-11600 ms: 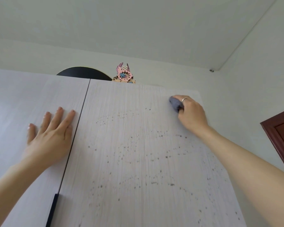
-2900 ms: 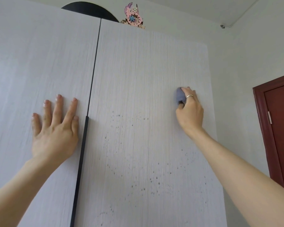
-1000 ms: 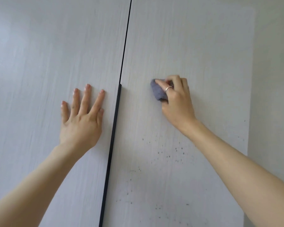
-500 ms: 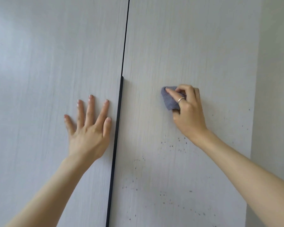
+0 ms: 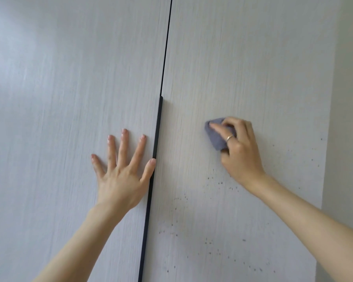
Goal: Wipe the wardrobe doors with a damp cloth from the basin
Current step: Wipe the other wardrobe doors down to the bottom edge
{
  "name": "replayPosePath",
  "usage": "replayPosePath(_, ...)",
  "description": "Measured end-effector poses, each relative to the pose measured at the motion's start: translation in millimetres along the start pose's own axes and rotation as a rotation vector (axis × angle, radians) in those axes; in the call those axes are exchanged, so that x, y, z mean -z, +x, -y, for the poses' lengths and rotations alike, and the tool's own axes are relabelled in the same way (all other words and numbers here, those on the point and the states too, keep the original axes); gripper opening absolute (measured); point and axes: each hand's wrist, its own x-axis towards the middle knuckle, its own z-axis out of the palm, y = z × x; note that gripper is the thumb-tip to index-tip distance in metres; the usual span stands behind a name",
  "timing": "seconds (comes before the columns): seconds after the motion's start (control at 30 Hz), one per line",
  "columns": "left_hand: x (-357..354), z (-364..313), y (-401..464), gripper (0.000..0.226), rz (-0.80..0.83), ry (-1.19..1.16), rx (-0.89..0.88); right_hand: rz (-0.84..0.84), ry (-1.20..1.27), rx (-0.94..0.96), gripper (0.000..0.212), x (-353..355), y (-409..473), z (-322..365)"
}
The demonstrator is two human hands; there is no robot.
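Note:
Two pale wood-grain wardrobe doors fill the view. My left hand (image 5: 122, 171) lies flat with spread fingers on the left door (image 5: 69, 98), its thumb against the black handle strip (image 5: 156, 139). My right hand (image 5: 240, 151) grips a bunched grey-blue cloth (image 5: 217, 135) and presses it against the right door (image 5: 243, 58) at mid height. Small dark specks (image 5: 212, 231) dot the right door below the cloth and out toward its right edge. The basin is out of sight.
A thin dark gap (image 5: 166, 47) runs between the doors above the handle strip. A plain white wall (image 5: 348, 119) adjoins the right door's outer edge.
My right hand has carried the cloth down the right door, sweeping left and then right. My left hand has slid lower beside the handle strip. The view has dropped from the wardrobe top.

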Motion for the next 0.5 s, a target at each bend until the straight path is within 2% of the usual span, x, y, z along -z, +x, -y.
replayPosePath(0.03,-0.1,-2.0,-0.7,0.060,0.000,-0.003,0.003,0.024,0.005,0.085,0.040,-4.5,-13.7,5.3)
replayPosePath(0.1,-0.3,-5.3,-1.2,0.060,0.002,-0.009,0.008,0.174,0.007,0.381,0.039,-8.9,-41.4,18.3)
replayPosePath(0.17,-0.2,-6.4,-2.3,0.060,0.007,-0.010,0.011,0.331,0.000,0.533,0.050,-6.0,-48.2,25.7)
replayPosePath(0.23,0.8,-5.7,-2.5,0.059,0.010,-0.004,-0.003,0.314,0.014,0.461,0.053,-4.7,-31.5,27.3)
replayPosePath(0.37,4.5,2.0,-9.1,0.058,-0.006,0.010,-0.075,0.124,0.087,0.236,0.047,-4.5,27.5,43.4)
replayPosePath(0.43,11.0,7.5,-14.5,0.057,-0.054,-0.001,-0.141,0.046,0.120,0.199,0.048,-9.5,58.7,60.4)
replayPosePath(0.5,18.8,16.9,-18.5,0.051,-0.137,-0.087,-0.186,0.046,0.106,0.201,0.050,-20.0,87.0,81.8)
